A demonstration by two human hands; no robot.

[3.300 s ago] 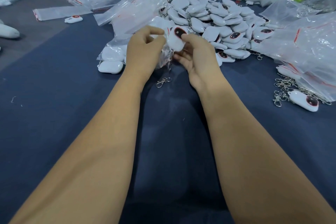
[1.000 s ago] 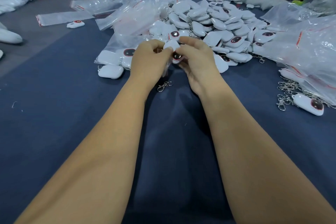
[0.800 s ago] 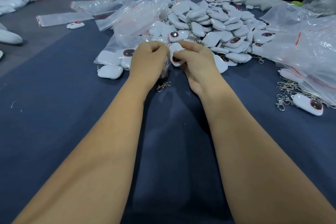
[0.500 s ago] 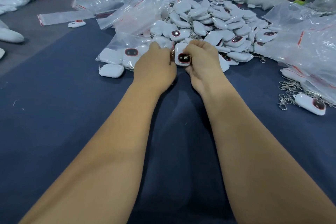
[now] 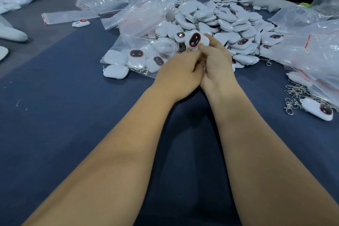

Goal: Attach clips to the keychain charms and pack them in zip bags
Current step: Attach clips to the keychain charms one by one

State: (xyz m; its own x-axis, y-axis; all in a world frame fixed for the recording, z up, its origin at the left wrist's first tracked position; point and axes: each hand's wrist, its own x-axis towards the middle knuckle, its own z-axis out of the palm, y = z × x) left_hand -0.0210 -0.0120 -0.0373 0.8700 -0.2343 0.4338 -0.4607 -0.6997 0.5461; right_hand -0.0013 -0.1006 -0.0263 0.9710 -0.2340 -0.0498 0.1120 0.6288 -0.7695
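Charm [image 5: 196,40] first, in the head view, our only one: a small white rounded-rectangle shell with a dark oval face ringed in red, held up just above the near edge of the big pile of charms [image 5: 229,24] on the blue desk [image 5: 55,115]. Our right hand [image 5: 216,62] pinches its lower end with curled fingers [image 5: 207,41] reaching up its right side, while our left hand [image 5: 178,77] is clenched tight against the right one just below the charm; we cannot tell what it grips, since the clip and chain, if there, are hidden between our palms. We judge the charm light and stiff, a glossy shell likely to slip under a loose pinch, so it is best taken by its edges near the end where the ring sits, leaving the face clear. Its long axis runs up and slightly to the right, away from us, the dark face turned toward the camera and tipped a little left. A filled zip bag [image 5: 139,55] lies just left of our hands, and loose clips [image 5: 295,95] with one clipped charm [image 5: 318,109] lie well apart on the right.
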